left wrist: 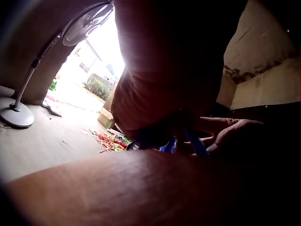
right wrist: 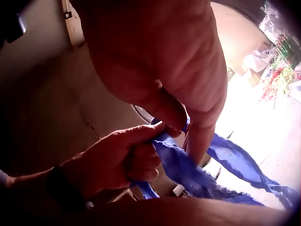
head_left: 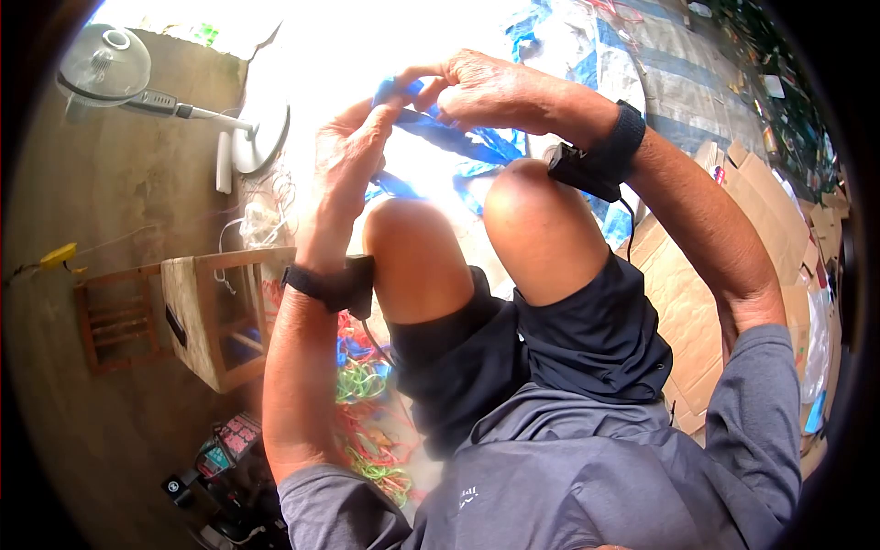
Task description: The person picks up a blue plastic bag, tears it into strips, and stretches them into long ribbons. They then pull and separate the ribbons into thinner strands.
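A long blue strip (head_left: 445,136) with frayed edges runs between both hands above the knees. My left hand (head_left: 353,151) pinches it between thumb and curled fingers, and a short end hangs below that hand (right wrist: 127,157) in the right wrist view. Close against its fingertips, my right hand (head_left: 481,87) holds the same strip with thumb and forefinger bent around it. From there the strip (right wrist: 181,167) slants down to the right, and a second length passes behind the right fingers. In the left wrist view the strip (left wrist: 197,143) is mostly hidden in shadow.
A standing fan (head_left: 261,137) is at the left by the wall, with a wooden stool (head_left: 215,316) nearer. Tangled coloured strings (head_left: 362,380) lie on the floor beside the legs. Flattened cardboard (head_left: 678,312) and a blue-and-white striped sheet (head_left: 678,92) spread out on the right.
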`<state>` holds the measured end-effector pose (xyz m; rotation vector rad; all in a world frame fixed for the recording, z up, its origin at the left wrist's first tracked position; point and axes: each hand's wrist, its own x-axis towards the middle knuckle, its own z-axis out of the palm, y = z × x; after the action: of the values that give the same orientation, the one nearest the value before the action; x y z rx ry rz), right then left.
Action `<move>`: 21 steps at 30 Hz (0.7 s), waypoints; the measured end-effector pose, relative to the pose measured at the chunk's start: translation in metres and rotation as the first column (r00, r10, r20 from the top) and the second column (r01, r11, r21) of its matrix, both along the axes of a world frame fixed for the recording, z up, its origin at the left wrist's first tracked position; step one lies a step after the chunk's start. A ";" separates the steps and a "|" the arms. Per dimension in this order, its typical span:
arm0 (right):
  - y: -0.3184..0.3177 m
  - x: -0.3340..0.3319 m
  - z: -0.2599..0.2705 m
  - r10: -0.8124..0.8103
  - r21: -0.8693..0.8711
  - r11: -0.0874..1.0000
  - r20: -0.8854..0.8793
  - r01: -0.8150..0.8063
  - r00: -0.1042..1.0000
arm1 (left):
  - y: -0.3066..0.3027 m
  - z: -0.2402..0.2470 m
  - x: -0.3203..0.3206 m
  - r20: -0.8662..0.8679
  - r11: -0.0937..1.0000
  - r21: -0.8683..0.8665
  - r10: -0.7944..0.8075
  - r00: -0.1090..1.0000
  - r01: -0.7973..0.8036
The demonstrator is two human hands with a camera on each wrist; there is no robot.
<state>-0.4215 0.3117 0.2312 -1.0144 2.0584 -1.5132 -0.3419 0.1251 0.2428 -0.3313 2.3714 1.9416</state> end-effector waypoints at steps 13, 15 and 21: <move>0.010 -0.011 -0.029 0.152 -0.009 0.987 0.347 -0.159 0.925 | 0.003 0.013 0.009 0.031 0.995 0.100 -0.034 0.999 0.030; 0.010 -0.009 -0.027 0.129 -0.007 0.991 0.363 -0.136 0.923 | 0.003 0.014 0.010 0.023 0.994 0.106 -0.031 0.999 0.028; 0.012 -0.004 -0.033 0.107 -0.050 0.994 0.438 -0.095 0.893 | 0.002 0.015 0.010 0.042 0.994 0.108 -0.028 0.999 0.024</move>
<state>-0.4252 0.3242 0.1983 -0.6924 1.6465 -1.5502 -0.3320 0.1272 0.2579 -0.3310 2.2231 2.0189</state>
